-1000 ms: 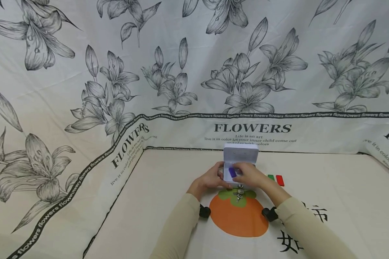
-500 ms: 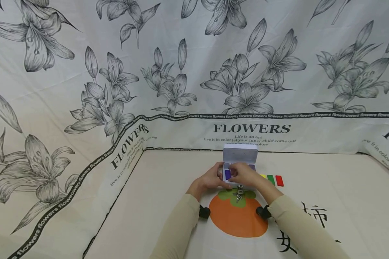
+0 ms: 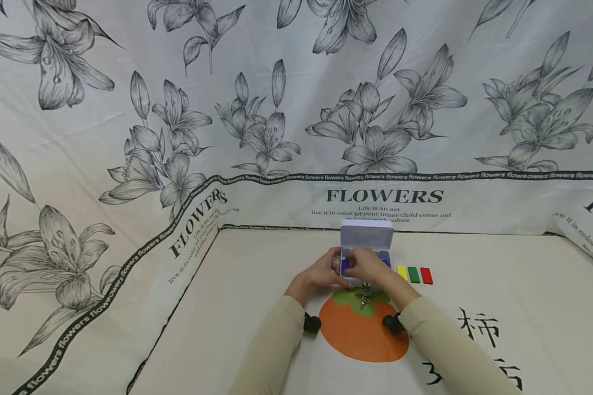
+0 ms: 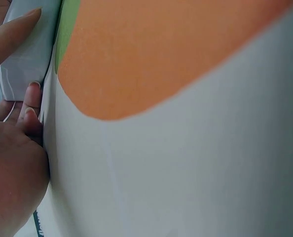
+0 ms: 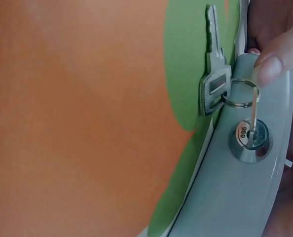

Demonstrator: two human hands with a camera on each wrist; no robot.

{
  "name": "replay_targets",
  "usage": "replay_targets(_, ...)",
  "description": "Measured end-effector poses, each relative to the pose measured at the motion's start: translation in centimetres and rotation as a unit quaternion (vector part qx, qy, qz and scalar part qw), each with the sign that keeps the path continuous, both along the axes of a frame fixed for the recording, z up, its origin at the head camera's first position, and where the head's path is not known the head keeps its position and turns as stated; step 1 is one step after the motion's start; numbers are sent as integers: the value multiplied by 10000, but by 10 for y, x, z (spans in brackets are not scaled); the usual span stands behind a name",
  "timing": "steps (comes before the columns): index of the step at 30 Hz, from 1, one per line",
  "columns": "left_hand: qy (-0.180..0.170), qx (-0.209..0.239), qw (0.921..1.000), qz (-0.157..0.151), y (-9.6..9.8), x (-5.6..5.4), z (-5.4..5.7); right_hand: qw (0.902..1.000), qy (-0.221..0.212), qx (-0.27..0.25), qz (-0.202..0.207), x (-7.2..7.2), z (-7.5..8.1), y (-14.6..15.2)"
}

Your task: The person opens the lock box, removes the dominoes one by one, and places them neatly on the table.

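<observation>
A white lock box (image 3: 367,235) stands with its lid raised at the far middle of the table. My left hand (image 3: 321,271) grips its left side; in the left wrist view the thumb (image 4: 16,37) lies along the front wall. Inside the box, the fingers of my right hand (image 3: 368,266) pinch a small blue-purple block (image 3: 345,265) near the left end. More blue (image 3: 386,261) shows inside at the right, partly behind that hand. A key sits in the front lock (image 5: 252,136), and a second key (image 5: 215,86) hangs from its ring.
Yellow (image 3: 402,273), green (image 3: 413,275) and red (image 3: 426,275) blocks lie in a row right of the box. The tablecloth has an orange persimmon print (image 3: 363,334) and black characters. A flower-printed curtain (image 3: 272,126) rises behind the table.
My right hand has moved left and down within the box with the blue-purple block. The yellow block and the blue at the box's right have come into view. The left hand stays put.
</observation>
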State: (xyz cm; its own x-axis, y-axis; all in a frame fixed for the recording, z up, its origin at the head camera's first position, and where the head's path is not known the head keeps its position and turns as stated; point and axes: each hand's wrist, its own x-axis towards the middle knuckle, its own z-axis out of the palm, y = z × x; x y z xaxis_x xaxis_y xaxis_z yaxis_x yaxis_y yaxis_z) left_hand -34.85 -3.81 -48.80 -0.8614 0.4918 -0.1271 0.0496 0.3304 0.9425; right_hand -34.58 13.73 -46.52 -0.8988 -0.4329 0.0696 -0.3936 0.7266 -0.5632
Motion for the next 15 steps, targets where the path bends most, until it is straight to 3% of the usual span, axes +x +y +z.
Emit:
replay_targets(8,7,-38,10000,56,1,0,1,9996,-158,75,-206,1,1,-5)
replay_targets(15,-30,18,10000,40,2,2,1,9995,-253,88,-148,1,1,-2)
